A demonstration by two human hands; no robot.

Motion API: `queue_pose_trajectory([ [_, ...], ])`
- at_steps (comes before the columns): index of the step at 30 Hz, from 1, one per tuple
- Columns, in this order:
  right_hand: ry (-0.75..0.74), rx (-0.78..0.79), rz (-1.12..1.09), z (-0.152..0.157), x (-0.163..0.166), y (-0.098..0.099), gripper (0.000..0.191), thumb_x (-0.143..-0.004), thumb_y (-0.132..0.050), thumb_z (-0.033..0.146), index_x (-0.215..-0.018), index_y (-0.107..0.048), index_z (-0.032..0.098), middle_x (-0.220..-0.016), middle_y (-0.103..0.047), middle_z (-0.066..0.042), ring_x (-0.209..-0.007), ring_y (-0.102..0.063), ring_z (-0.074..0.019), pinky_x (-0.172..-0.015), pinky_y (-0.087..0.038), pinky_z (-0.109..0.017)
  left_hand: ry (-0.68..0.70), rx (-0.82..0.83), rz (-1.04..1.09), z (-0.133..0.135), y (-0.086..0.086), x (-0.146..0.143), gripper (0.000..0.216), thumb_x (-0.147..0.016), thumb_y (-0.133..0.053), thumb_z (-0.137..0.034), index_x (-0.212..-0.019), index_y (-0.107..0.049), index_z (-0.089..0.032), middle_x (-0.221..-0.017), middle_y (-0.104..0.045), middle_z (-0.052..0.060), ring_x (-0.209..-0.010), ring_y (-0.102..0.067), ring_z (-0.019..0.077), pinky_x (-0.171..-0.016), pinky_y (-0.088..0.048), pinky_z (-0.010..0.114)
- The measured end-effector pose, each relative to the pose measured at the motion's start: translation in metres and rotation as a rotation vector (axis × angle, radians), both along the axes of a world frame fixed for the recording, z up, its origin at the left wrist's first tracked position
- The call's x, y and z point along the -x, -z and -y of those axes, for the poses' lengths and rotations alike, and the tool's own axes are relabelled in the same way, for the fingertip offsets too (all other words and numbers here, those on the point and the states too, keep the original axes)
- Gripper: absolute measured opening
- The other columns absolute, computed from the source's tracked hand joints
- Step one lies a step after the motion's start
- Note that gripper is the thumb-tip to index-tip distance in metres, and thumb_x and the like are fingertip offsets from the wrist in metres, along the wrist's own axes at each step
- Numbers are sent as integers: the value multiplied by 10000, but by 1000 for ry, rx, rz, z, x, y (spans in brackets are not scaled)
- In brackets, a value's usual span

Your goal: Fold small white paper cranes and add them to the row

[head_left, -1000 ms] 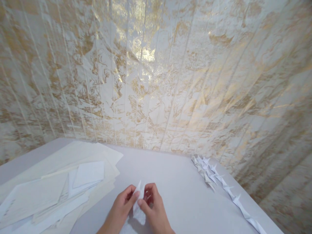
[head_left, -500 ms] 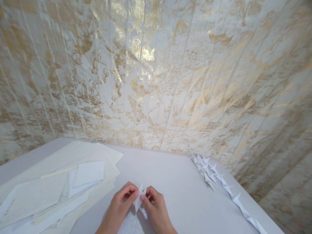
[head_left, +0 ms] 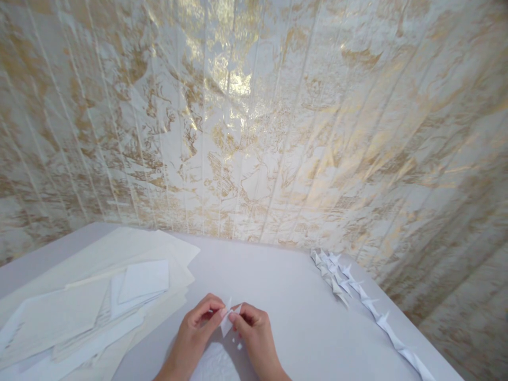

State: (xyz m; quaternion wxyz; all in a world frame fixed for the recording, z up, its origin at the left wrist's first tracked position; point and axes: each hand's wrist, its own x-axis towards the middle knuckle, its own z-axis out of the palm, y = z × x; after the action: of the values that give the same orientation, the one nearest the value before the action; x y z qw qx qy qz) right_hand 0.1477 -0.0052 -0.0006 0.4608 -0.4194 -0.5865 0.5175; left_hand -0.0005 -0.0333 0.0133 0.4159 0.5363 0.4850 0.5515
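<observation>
Between my two hands is a small folded white paper figure [head_left: 226, 325] with pointed tips, held above the table near the bottom middle. My left hand [head_left: 201, 321] pinches its left side between thumb and fingers. On the other side, my right hand [head_left: 254, 325] grips the paper with thumb and forefinger, one pointed flap standing up by the fingertips. Fingers partly hide the folds. Below the hands, a crumpled-looking white patch [head_left: 217, 362] lies on the table, with tiny white bits beside the right fingers.
Loose sheets and cut pieces of white paper [head_left: 59, 317] overlap on the left of the pale table [head_left: 301, 328]. Several folded paper cranes [head_left: 367, 302] stand in rows along the right edge. A gold-patterned curtain [head_left: 246, 132] hangs behind the table.
The folded paper has turned and spread a little, with a flap now pointing up on the right. My right hand has shifted slightly; both hands keep their pinch.
</observation>
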Motion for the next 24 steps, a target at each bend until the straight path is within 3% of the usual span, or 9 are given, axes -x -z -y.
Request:
queue_pose_trajectory([
  [8,3,-20,-51,0,-1,2,366,-757,-705,474,-608,-640,146,-545,-498,28,-547,-409,-113,-535,-339,-234,9,17,24,-1,-2,-3,314,-803,-652,-469,-642,-630,-200,-712,-541,-9,-715,-516,185,-679,-405,249],
  [18,35,-121,68,3,-2,1,305,-867,-552,430,-697,-517,179,-634,-420,46,-609,-379,-121,-569,-334,-232,55,91,-15,4,0,-7,402,-845,-567,-562,-664,-559,-203,-658,-461,-30,-673,-460,176,-635,-374,245],
  [24,26,-222,131,3,-1,3,273,-888,-514,372,-680,-469,201,-647,-418,46,-618,-388,-124,-593,-340,-235,49,94,-138,10,-2,-12,361,-849,-579,-528,-686,-491,-218,-672,-443,-43,-669,-447,172,-645,-361,248],
])
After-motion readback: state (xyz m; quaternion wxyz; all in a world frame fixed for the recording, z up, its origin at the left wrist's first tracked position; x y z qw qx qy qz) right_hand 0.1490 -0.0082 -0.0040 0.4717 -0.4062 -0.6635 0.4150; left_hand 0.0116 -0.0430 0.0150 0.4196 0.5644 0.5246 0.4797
